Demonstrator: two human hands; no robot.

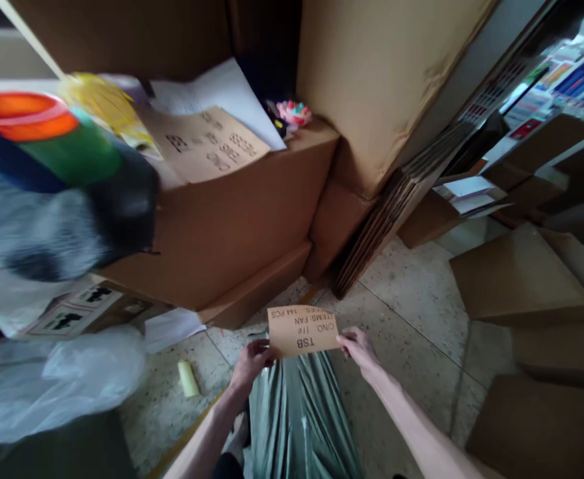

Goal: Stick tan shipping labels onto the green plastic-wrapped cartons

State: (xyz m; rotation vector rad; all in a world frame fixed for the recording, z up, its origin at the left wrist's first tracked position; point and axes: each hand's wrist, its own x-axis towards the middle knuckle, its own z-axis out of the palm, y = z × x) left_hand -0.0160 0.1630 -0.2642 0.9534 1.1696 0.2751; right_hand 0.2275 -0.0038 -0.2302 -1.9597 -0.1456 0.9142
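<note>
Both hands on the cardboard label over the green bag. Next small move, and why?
Probably lower the cardboard label flat onto the green bag. The left hand and right hand pinch its two side edges, and it sits just above the bag's top end, print facing away from the person, so a short drop would seat it.

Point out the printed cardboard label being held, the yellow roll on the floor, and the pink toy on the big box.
cardboard label (302,330), head view, middle of its printed face.
yellow roll (188,378), head view, middle of its side.
pink toy (294,112), head view, centre of its top.
</note>
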